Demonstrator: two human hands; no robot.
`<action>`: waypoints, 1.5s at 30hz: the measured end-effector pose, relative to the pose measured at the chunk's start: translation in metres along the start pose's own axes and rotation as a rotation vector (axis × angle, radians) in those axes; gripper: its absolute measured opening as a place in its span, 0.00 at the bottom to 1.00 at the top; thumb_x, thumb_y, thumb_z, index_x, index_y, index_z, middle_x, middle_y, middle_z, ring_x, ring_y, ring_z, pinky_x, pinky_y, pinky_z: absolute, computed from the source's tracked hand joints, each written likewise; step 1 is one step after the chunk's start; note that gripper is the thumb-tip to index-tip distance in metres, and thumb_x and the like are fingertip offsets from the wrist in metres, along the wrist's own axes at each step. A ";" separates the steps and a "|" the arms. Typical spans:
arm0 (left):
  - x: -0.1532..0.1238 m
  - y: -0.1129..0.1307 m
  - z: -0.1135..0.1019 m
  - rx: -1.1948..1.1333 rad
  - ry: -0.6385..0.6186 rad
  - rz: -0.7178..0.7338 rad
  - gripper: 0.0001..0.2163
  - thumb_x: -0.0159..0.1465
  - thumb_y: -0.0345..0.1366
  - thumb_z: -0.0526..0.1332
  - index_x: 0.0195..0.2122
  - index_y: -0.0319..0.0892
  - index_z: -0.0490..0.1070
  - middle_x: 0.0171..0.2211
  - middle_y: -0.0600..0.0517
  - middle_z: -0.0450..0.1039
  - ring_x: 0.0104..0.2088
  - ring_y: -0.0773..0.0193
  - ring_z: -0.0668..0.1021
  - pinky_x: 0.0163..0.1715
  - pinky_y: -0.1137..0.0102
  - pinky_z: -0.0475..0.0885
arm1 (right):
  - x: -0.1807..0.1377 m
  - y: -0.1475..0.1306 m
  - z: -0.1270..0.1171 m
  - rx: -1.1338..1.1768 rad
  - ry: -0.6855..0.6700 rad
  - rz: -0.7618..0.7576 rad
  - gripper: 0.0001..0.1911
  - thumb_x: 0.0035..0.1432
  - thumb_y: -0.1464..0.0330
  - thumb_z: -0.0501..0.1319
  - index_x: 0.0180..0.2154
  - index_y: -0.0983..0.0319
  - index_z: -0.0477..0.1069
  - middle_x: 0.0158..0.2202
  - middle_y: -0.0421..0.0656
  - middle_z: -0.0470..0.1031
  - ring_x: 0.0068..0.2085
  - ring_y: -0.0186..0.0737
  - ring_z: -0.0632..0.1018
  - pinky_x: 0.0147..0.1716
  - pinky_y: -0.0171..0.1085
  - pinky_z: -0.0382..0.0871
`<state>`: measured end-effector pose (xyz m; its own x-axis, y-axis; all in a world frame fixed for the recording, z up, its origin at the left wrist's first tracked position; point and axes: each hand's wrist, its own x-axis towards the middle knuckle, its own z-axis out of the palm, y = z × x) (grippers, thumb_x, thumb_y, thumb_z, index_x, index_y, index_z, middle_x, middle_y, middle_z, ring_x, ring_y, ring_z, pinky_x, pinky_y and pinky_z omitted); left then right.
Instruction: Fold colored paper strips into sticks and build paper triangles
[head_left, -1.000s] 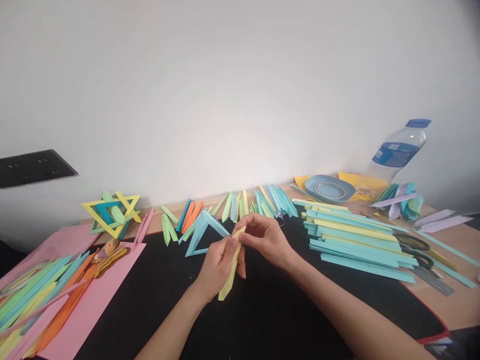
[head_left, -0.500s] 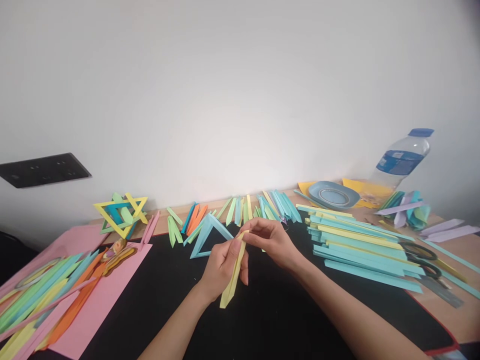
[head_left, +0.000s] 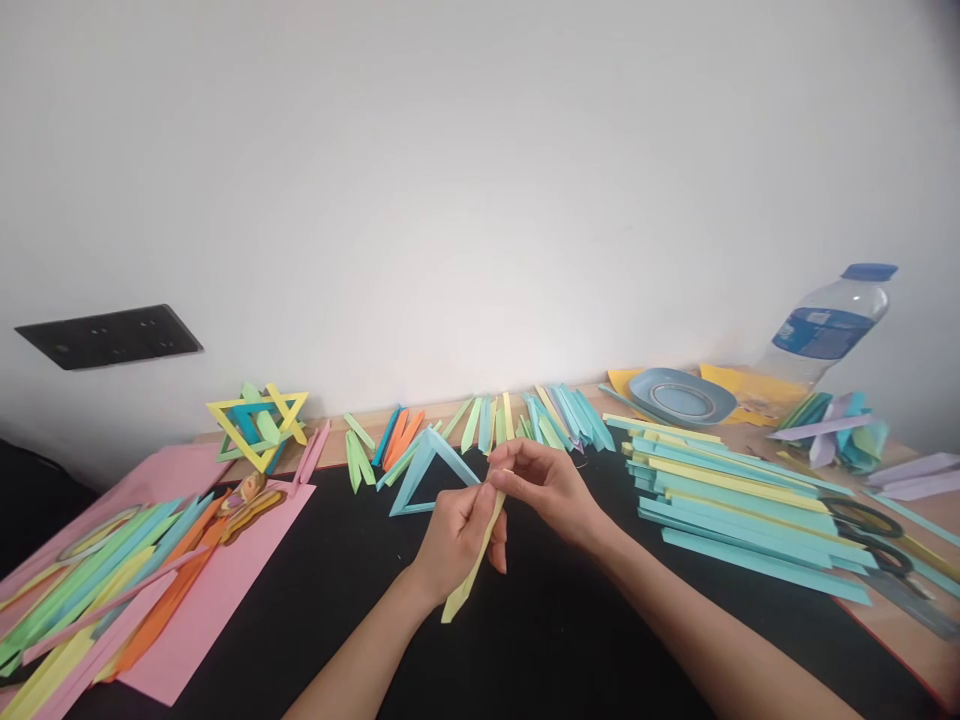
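A folded yellow paper strip slants down over the black mat. My left hand is closed on its middle, thumb on top. At the strip's upper end my right hand pinches it between thumb and fingertips, which partly hide that end. Just behind my hands lies a light blue folded paper triangle. Several folded paper pieces in green, orange, blue and yellow sit in a row beyond it along the wall.
To the right lie stacked blue and yellow strips, scissors, a blue dish and a tilted-looking bottle. On the left are a paper star model, pink sheets and coloured strips.
The view has turned slightly left, so the scene sits further right. The yellow strip appears narrower, turned more edge-on, and my right fingertips are closer to my left thumb.
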<state>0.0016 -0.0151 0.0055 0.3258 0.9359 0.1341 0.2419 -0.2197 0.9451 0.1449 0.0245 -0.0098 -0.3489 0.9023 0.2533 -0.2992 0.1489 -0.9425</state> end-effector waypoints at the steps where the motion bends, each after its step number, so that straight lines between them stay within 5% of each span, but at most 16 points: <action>1: 0.000 0.000 0.000 -0.003 -0.004 -0.005 0.22 0.67 0.45 0.46 0.19 0.42 0.63 0.11 0.52 0.68 0.15 0.66 0.70 0.25 0.71 0.65 | 0.000 0.001 0.000 0.001 0.006 0.004 0.13 0.51 0.61 0.66 0.35 0.62 0.70 0.25 0.38 0.70 0.29 0.32 0.71 0.33 0.35 0.66; 12: 0.002 -0.002 0.000 -0.074 0.031 -0.105 0.23 0.66 0.46 0.48 0.17 0.40 0.65 0.10 0.52 0.67 0.13 0.68 0.70 0.21 0.73 0.64 | 0.003 -0.002 -0.003 -0.064 0.031 0.083 0.20 0.53 0.55 0.61 0.41 0.63 0.71 0.28 0.40 0.73 0.30 0.35 0.73 0.34 0.36 0.69; 16: 0.004 -0.002 -0.002 -0.120 0.000 -0.153 0.23 0.64 0.47 0.50 0.17 0.39 0.65 0.11 0.52 0.67 0.13 0.68 0.70 0.19 0.73 0.64 | 0.005 -0.002 -0.004 -0.077 -0.075 0.124 0.16 0.47 0.57 0.66 0.30 0.64 0.71 0.26 0.39 0.71 0.28 0.33 0.72 0.32 0.34 0.68; 19: 0.005 -0.001 -0.007 -0.173 -0.022 -0.195 0.23 0.63 0.49 0.52 0.19 0.37 0.70 0.14 0.50 0.70 0.15 0.64 0.74 0.20 0.72 0.68 | 0.008 -0.005 -0.009 -0.108 -0.007 0.123 0.18 0.47 0.55 0.66 0.25 0.64 0.69 0.21 0.37 0.67 0.23 0.29 0.68 0.25 0.32 0.63; 24: 0.011 0.003 -0.028 -0.309 0.378 -0.022 0.19 0.61 0.48 0.57 0.36 0.34 0.75 0.32 0.42 0.78 0.30 0.56 0.80 0.28 0.66 0.75 | 0.019 -0.007 -0.033 -0.003 0.457 0.018 0.18 0.47 0.55 0.66 0.27 0.64 0.68 0.17 0.33 0.62 0.18 0.26 0.63 0.18 0.29 0.58; 28: 0.019 0.005 -0.050 -0.493 0.685 0.160 0.15 0.59 0.44 0.61 0.37 0.34 0.73 0.25 0.46 0.77 0.26 0.57 0.80 0.26 0.65 0.75 | 0.028 -0.004 -0.061 0.128 0.812 -0.120 0.17 0.43 0.61 0.68 0.34 0.63 0.68 0.22 0.35 0.68 0.23 0.29 0.71 0.26 0.31 0.69; 35: 0.021 0.004 -0.092 -0.601 1.118 0.291 0.09 0.53 0.29 0.63 0.36 0.37 0.71 0.25 0.51 0.75 0.29 0.60 0.80 0.31 0.68 0.76 | 0.030 0.002 -0.069 0.065 0.796 -0.177 0.19 0.43 0.63 0.69 0.37 0.63 0.70 0.28 0.38 0.74 0.30 0.36 0.78 0.39 0.40 0.75; 38: 0.020 0.006 -0.094 -0.485 1.039 0.228 0.09 0.51 0.31 0.66 0.34 0.38 0.72 0.27 0.52 0.73 0.27 0.64 0.79 0.25 0.72 0.74 | 0.028 0.000 -0.058 0.048 0.686 -0.132 0.22 0.44 0.61 0.69 0.40 0.63 0.70 0.27 0.38 0.75 0.30 0.36 0.78 0.41 0.42 0.75; 45: 0.015 0.023 -0.068 -0.159 0.573 0.023 0.23 0.56 0.47 0.63 0.47 0.37 0.69 0.37 0.45 0.74 0.28 0.62 0.78 0.22 0.69 0.74 | 0.019 -0.012 -0.030 0.076 0.312 0.022 0.17 0.43 0.60 0.70 0.32 0.64 0.73 0.27 0.41 0.77 0.29 0.37 0.79 0.38 0.41 0.74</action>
<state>-0.0503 0.0130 0.0497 -0.2271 0.9405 0.2528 0.0859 -0.2392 0.9672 0.1684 0.0518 0.0001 -0.0703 0.9872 0.1433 -0.3638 0.1084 -0.9252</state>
